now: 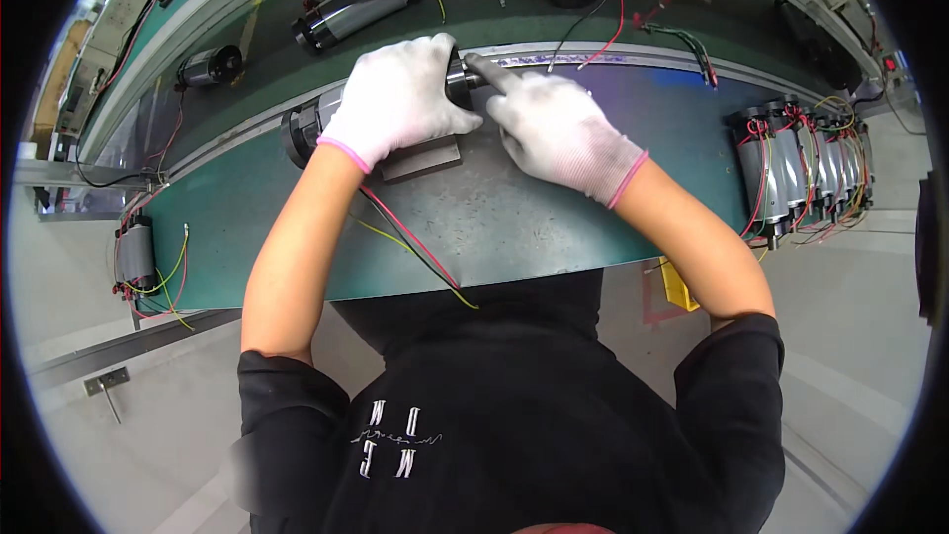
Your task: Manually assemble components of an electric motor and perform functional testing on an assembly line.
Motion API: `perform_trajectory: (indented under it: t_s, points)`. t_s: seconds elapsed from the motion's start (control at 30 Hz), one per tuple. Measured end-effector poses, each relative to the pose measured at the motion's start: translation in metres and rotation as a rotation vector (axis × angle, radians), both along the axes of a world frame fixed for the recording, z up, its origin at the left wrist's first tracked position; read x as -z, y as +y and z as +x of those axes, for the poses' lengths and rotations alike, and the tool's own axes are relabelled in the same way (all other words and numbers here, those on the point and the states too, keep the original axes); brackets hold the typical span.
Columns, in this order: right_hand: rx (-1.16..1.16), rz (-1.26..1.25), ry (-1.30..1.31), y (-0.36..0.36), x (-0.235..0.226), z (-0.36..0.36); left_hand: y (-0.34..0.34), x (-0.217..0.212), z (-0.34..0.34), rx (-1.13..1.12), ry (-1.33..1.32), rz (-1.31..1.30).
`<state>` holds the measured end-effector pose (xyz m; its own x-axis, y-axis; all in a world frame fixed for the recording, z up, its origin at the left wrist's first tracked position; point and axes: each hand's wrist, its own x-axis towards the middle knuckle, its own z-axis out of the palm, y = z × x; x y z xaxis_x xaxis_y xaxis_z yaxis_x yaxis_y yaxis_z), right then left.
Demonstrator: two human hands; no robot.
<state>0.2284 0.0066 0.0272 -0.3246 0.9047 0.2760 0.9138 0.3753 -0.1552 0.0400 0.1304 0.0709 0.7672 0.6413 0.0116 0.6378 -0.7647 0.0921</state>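
Note:
My left hand (395, 104), in a white glove with a pink cuff, is wrapped over a grey cylindrical electric motor (308, 121) with black ends. The motor lies tilted on the bench, its dark shaft end pointing up to the right; the glove hides much of its body. Under it sits a flat grey metal block (425, 158). Red, black and yellow-green wires (410, 235) trail from the motor toward the bench's front edge. My right hand (563, 129), gloved too, stretches its darkened index fingertip to the shaft end, thumb apart below, with nothing seen in its grasp.
Several grey motors with wires (791, 163) stand in a row at the bench's right end. Another motor (134, 252) is at the left edge. Beyond the metal rail (593, 54), more motors, such as a grey one (361, 8), lie on a green belt (494, 15).

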Motion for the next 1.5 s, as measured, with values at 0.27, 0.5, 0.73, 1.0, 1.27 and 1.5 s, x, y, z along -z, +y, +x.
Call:
perform_trajectory:
  t_s: [0.27,0.5,0.73,1.0,1.27,1.5]
  points:
    - [0.702,-0.405,0.140,0.004,0.029,0.010,-0.004,0.022,-0.005,0.019,-0.104,0.072]
    - [0.469,-0.004,0.480,-0.019,0.099,0.057,-0.016,0.044,0.001,0.032,-0.208,0.255]
    - [0.155,-0.443,1.739,-0.067,-0.004,0.027,-0.017,0.048,-0.033,0.328,-0.715,0.152]
    - [-0.187,-0.523,1.102,-0.023,-0.082,-0.026,-0.052,0.072,-0.187,0.232,-0.893,-0.326]
    - [-0.566,0.137,-0.561,0.218,-0.103,-0.170,-0.069,0.150,-0.244,-0.519,-1.314,-0.478]
    - [-0.452,-0.912,-0.712,0.251,-0.062,-0.332,-0.072,0.168,-0.276,-0.589,-1.492,-0.890]
